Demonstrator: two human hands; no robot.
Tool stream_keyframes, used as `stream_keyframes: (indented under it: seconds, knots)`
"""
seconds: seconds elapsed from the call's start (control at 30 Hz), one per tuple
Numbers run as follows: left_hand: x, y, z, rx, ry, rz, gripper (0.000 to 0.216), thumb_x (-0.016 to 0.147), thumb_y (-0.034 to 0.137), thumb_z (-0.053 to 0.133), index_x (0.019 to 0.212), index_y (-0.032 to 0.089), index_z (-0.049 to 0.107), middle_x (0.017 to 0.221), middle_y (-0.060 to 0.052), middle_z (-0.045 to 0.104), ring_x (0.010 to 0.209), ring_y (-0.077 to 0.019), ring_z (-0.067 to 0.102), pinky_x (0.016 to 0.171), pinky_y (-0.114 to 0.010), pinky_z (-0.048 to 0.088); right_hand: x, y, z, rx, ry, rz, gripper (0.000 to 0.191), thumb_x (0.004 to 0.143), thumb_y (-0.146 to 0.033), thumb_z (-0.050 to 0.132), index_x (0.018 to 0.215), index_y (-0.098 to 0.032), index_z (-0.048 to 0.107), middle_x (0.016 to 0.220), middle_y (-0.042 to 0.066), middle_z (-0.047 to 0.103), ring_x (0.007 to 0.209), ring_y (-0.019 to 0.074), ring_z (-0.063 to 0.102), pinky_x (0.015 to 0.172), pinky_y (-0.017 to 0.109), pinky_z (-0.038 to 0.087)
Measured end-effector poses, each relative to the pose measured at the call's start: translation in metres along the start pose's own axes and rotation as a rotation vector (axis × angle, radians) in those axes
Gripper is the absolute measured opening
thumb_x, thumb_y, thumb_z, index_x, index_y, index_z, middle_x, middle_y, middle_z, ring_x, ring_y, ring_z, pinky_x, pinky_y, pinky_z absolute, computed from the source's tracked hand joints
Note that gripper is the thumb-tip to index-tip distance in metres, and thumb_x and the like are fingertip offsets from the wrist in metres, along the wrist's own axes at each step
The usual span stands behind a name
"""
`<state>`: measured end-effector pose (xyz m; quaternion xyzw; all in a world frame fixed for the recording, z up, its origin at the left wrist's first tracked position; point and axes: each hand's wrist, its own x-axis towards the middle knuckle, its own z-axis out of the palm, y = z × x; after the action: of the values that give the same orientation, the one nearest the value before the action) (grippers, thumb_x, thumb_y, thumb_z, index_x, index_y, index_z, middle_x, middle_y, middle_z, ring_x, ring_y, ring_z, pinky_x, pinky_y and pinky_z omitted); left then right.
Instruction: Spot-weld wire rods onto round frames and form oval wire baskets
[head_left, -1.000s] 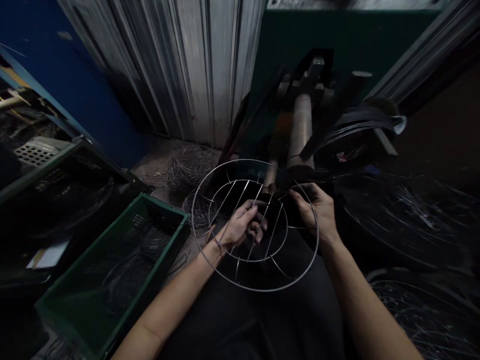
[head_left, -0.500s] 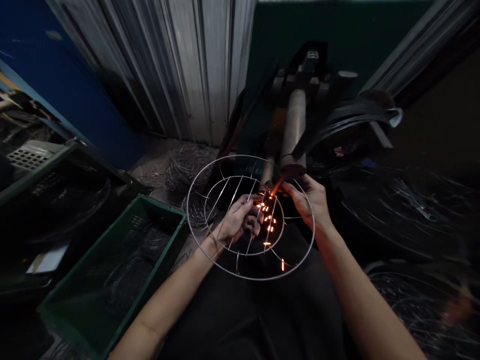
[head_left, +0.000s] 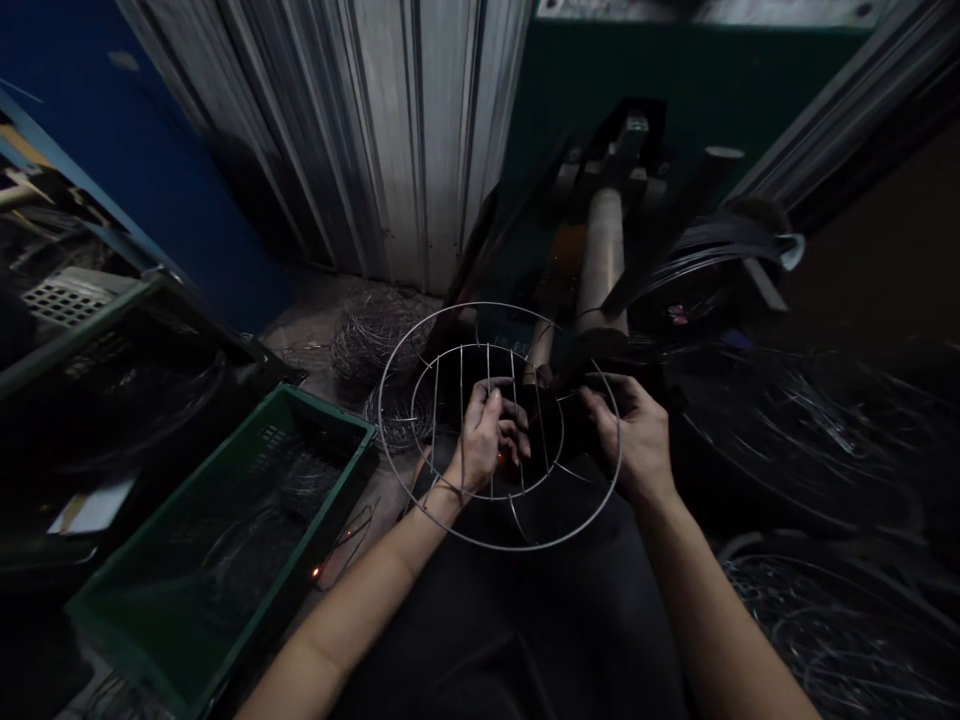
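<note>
Left hand (head_left: 486,440) is clamped on a straight bar of a round, silvery wire grate (head_left: 462,385), which reaches across to the right hand (head_left: 637,440), its outer ring passing over that palm. There, thumb and forefinger come together, seemingly on a short, thin metal wire (head_left: 570,397). Just beyond the hands is the thick, grey metal cylinder (head_left: 602,250) of a dark green machine (head_left: 690,90). An orange glowing speck (head_left: 316,572) lies left of the left hand, beside a green plastic crate (head_left: 150,620); such hot bits could burn bare skin. A loose left grip might let the grate turn, pulling the wire out of line. Facing up, the round grate has no single long axis; its parallel bars run away from the person, towards the machine.
</note>
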<state>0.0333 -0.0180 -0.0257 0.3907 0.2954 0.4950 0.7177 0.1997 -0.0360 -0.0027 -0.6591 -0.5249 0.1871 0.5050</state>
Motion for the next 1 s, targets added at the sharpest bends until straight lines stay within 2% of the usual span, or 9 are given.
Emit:
stream_keyframes:
  seconds: [0.13, 0.43, 0.6, 0.7, 0.8, 0.87, 0.93, 1.0]
  knots:
    - [0.008, 0.000, -0.002, -0.007, 0.015, 0.024, 0.032, 0.088, 0.047, 0.039, 0.108, 0.022, 0.036, 0.065, 0.005, 0.052, 0.038, -0.0090, 0.052, 0.031, -0.016, 0.035, 0.012, -0.002, 0.010, -0.065, 0.021, -0.024, 0.028, 0.076, -0.045, 0.060, 0.085, -0.018, 0.063, 0.080, 0.005, 0.066, 0.073, 0.0192, 0.061, 0.064, 0.030, 0.047]
    - [0.014, 0.002, 0.000, -0.003, 0.035, 0.036, 0.030, 0.089, 0.045, 0.037, 0.108, 0.022, 0.037, 0.065, 0.005, 0.053, 0.038, -0.0087, 0.052, 0.032, -0.015, 0.033, 0.020, 0.000, 0.012, -0.084, 0.014, -0.052, 0.029, 0.074, -0.045, 0.061, 0.083, -0.018, 0.062, 0.078, 0.005, 0.065, 0.070, 0.0182, 0.060, 0.062, 0.028, 0.046]
    - [0.008, 0.003, 0.000, 0.027, 0.051, 0.026, 0.034, 0.089, 0.047, 0.038, 0.112, 0.022, 0.037, 0.067, 0.003, 0.055, 0.046, -0.0102, 0.056, 0.038, -0.016, 0.036, 0.027, 0.010, 0.012, 0.002, -0.023, -0.019, 0.032, 0.074, -0.046, 0.063, 0.088, -0.017, 0.063, 0.082, 0.005, 0.066, 0.071, 0.0177, 0.061, 0.063, 0.029, 0.049]
    - [0.013, 0.011, -0.009, -0.008, 0.039, -0.046, 0.042, 0.089, 0.050, 0.039, 0.119, 0.022, 0.037, 0.068, 0.000, 0.059, 0.048, -0.0074, 0.052, 0.041, -0.014, 0.031, 0.011, 0.008, -0.012, -0.041, -0.056, 0.000, 0.037, 0.076, -0.046, 0.062, 0.102, -0.019, 0.063, 0.094, 0.006, 0.066, 0.081, 0.0198, 0.063, 0.070, 0.032, 0.052]
    - [0.025, 0.023, -0.022, -0.098, -0.209, -0.285, 0.043, 0.087, 0.050, 0.042, 0.114, 0.017, 0.046, 0.073, -0.005, 0.061, 0.042, -0.0027, 0.039, 0.040, -0.015, 0.027, -0.027, 0.002, -0.041, -0.162, -0.146, 0.000, 0.035, 0.077, -0.045, 0.062, 0.103, -0.022, 0.064, 0.099, 0.006, 0.066, 0.088, 0.0212, 0.063, 0.078, 0.034, 0.052]
    - [0.031, 0.029, -0.027, -0.077, -0.366, -0.356, 0.033, 0.085, 0.042, 0.051, 0.100, 0.013, 0.051, 0.076, -0.006, 0.061, 0.042, -0.0011, 0.036, 0.040, -0.015, 0.028, -0.052, -0.003, -0.052, -0.124, -0.270, 0.046, 0.041, 0.074, -0.045, 0.065, 0.108, -0.023, 0.064, 0.099, 0.006, 0.067, 0.087, 0.0218, 0.064, 0.077, 0.034, 0.053]
    - [0.031, 0.029, -0.027, -0.030, -0.375, -0.307, 0.025, 0.081, 0.036, 0.057, 0.090, 0.013, 0.049, 0.074, -0.004, 0.061, 0.044, -0.0020, 0.040, 0.039, -0.014, 0.028, -0.067, -0.007, -0.048, -0.071, -0.203, 0.079, 0.039, 0.075, -0.045, 0.065, 0.106, -0.022, 0.065, 0.099, 0.006, 0.067, 0.088, 0.0220, 0.064, 0.079, 0.035, 0.053]
    - [0.025, 0.024, -0.021, -0.019, -0.285, -0.210, 0.028, 0.078, 0.036, 0.060, 0.088, 0.016, 0.044, 0.071, -0.002, 0.060, 0.047, -0.0044, 0.046, 0.039, -0.013, 0.031, -0.065, -0.008, -0.035, -0.018, -0.034, 0.106, 0.032, 0.076, -0.045, 0.063, 0.097, -0.021, 0.068, 0.092, 0.006, 0.068, 0.085, 0.0212, 0.064, 0.078, 0.034, 0.053]
